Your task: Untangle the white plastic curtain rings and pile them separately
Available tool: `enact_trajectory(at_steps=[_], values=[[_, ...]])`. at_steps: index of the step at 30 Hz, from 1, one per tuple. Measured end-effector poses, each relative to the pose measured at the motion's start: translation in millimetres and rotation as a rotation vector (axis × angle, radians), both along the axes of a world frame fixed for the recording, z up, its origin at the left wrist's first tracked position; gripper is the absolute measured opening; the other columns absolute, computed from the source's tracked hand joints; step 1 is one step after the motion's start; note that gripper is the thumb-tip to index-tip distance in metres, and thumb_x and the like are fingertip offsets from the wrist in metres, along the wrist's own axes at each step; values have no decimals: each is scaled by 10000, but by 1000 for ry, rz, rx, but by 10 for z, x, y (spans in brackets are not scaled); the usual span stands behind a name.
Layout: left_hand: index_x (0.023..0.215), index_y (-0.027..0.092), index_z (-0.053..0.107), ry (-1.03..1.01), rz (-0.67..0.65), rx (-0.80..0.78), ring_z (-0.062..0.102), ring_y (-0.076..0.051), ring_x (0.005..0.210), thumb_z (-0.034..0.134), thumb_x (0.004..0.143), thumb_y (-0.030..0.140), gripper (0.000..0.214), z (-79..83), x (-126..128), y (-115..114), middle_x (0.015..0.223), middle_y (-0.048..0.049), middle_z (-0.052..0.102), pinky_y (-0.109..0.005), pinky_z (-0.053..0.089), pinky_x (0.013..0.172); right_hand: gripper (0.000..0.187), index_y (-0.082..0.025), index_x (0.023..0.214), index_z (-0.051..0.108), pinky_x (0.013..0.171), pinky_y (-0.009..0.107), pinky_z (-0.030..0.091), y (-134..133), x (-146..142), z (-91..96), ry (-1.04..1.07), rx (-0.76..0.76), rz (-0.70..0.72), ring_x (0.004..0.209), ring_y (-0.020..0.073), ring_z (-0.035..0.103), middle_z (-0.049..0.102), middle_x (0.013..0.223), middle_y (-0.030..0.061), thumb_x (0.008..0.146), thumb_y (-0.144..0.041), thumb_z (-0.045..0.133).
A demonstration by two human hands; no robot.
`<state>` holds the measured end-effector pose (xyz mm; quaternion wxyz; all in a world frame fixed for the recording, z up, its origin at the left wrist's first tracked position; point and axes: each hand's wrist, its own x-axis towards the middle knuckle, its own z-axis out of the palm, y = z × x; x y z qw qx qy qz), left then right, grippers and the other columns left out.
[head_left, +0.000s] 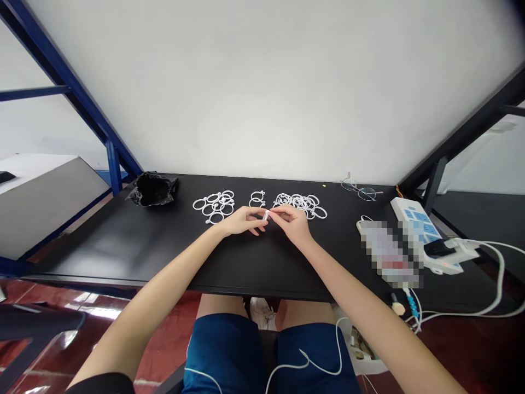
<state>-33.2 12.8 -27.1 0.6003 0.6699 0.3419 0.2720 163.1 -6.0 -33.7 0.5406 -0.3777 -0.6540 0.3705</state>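
My left hand and my right hand meet over the middle of the black table. Between their fingertips they pinch a small white ring, seen almost edge-on. A loose group of white plastic rings with small knobs, like shower curtain rings, lies beyond my left hand. Just past my fingertips are a few more rings. A denser pile of the same rings sits beyond my right hand, which partly hides its near edge.
A crumpled black plastic bag stands open at the table's back left. Eyeglasses rest at the back right. Nearer on that side are a blurred-out phone, a power strip and white cables. A wall rises behind.
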Motion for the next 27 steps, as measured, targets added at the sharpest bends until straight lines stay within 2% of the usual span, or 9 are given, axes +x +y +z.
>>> enact_trajectory(at_steps=[6,9,12,15,17,19,21,27], values=[[1206,166,614,-3,10,-17,686,-178,839,723,765,428,524,-41,5,18,1237,-144,596,-300,608,661,265,-195,736,692,606,312,563,30,23,5,-40,-34,-106,696,189,643,670,785,56,800,-450,661],[1222,163,591,8,32,36,681,-187,844,715,769,428,540,-1,-10,5,1188,-137,618,-311,598,667,254,-192,730,689,585,307,553,34,29,7,-49,-51,-126,701,196,640,673,789,63,798,-435,655],[1231,176,571,93,229,304,663,-182,849,689,783,436,532,107,-85,-17,1128,-113,640,-295,567,693,214,-190,765,694,571,308,546,37,35,5,-47,-69,-158,699,198,643,686,805,68,791,-399,657],[1131,196,634,444,508,701,635,-191,856,651,798,448,418,218,-241,-8,999,-76,659,-300,516,768,169,-195,825,700,568,305,542,47,44,-1,-48,-66,-180,690,192,639,688,787,60,775,-352,662],[1097,213,662,689,586,825,631,-210,879,616,813,441,368,264,-377,22,963,-65,660,-300,489,787,155,-196,817,699,568,300,535,51,45,-4,-62,-59,-181,688,190,634,679,751,54,770,-338,660],[1098,221,673,851,644,828,634,-228,910,566,838,438,355,290,-516,62,962,-67,665,-292,475,773,144,-195,791,697,562,294,523,50,41,-4,-81,-55,-174,671,183,628,672,729,50,766,-332,658],[1079,224,686,952,703,762,639,-238,903,508,867,447,356,303,-639,100,951,-70,674,-292,468,751,134,-194,779,697,559,288,511,44,33,-5,-100,-54,-168,661,179,627,671,722,48,764,-321,656],[1130,186,655,1092,788,604,632,-283,970,436,892,525,468,284,-818,149,1049,-120,670,-336,479,784,147,-188,777,682,545,279,508,26,19,-25,-105,-74,-132,571,166,629,631,612,14,771,-330,648]])
